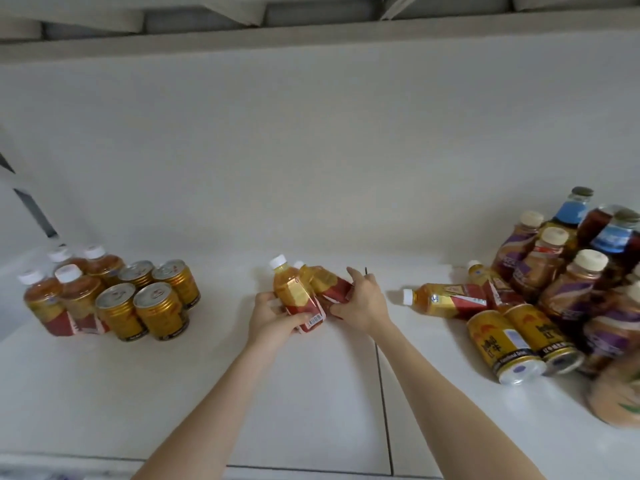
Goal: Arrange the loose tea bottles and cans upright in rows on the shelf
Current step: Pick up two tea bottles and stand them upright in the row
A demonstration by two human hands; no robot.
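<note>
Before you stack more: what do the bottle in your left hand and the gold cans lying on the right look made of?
Bottle in left hand: likely clear plastic; amber liquid shows through, white screw cap, glossy wrap label. Left hand grips it. Lying gold cans: probably metal; shiny silvery base rims, printed gold sides.

upright rows (110,296) left, toppled pile (540,299) right, on shelf (311,393)
</note>
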